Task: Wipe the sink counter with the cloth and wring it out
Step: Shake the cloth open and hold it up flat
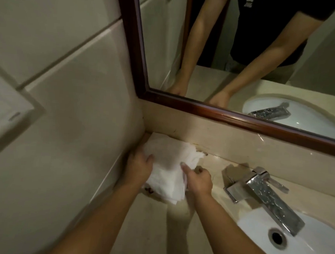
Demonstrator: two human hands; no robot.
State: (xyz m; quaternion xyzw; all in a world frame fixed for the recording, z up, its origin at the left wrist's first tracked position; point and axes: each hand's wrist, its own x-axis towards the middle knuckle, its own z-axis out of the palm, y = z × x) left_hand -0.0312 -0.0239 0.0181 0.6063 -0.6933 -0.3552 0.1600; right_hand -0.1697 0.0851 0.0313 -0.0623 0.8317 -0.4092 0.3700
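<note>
cloth: white cloth lies bunched in the counter corner, against the wall.
grip: left hand and right hand each clutch a cloth edge.
step: you press it flat, sweep toward the sink.
watch: dark crumbs at the near edge.

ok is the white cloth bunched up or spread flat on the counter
Spread mostly flat, in loose layers. The white cloth lies in the counter corner, with the left hand and right hand pressing on it.
</note>
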